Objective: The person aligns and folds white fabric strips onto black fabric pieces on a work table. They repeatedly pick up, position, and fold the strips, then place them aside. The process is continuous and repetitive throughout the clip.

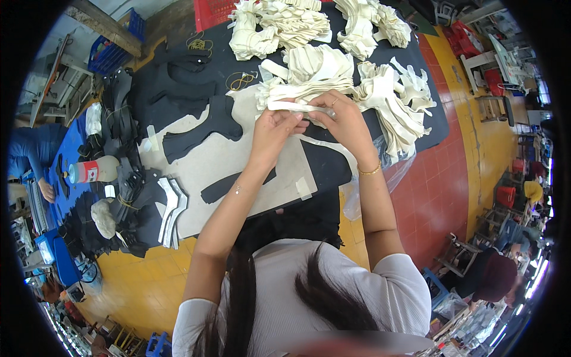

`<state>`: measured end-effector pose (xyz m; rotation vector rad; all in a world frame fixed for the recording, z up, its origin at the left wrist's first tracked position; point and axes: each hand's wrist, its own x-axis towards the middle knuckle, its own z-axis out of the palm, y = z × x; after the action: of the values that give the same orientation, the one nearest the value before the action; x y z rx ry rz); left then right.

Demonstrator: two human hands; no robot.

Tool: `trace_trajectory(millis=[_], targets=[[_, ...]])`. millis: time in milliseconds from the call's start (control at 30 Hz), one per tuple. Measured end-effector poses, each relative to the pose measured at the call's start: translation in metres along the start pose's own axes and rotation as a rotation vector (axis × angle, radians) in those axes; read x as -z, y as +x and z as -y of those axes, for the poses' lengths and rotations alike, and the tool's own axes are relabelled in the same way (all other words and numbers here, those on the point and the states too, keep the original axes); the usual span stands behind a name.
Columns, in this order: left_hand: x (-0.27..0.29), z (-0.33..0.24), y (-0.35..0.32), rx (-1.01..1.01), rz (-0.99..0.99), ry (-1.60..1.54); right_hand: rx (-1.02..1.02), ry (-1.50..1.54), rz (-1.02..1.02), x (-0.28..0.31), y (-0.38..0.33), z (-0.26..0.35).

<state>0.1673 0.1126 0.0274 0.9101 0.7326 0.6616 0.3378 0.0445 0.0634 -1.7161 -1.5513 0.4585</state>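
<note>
A folded strip of cream fabric (pixel 291 107) stretches between my two hands above the table. My left hand (pixel 275 130) pinches its near edge with thumb and fingers. The other end is in the closed fingers of my right hand (pixel 345 122). Just beyond my hands lies a thick stack of cream cut fabric pieces (pixel 318 65). Another fanned cream stack (pixel 386 110) sits to the right. Below my hands, a beige board (pixel 250 157) carries black cut fabric pieces (pixel 205 131), with tape (pixel 304 188) on its near right corner.
More cream bundles (pixel 285 24) fill the table's far side. Left are rubber bands (pixel 241 79), dark fabric bundles (pixel 128 178), pale angular pieces (pixel 171 211) and a bottle (pixel 101 169). A clear plastic bag (pixel 357 199) hangs at the right edge. Another person's hand (pixel 47 190) rests far left.
</note>
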Motion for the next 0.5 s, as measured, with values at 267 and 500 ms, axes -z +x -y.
trace_trajectory(millis=[267,500], targets=[[0.004,-0.005,0.014,-0.134,0.045,0.085,0.148,-0.026,-0.127,-0.01,0.008,0.005],[0.001,-0.011,0.016,-0.148,0.027,0.125,0.369,-0.26,-0.265,-0.015,0.014,0.005]])
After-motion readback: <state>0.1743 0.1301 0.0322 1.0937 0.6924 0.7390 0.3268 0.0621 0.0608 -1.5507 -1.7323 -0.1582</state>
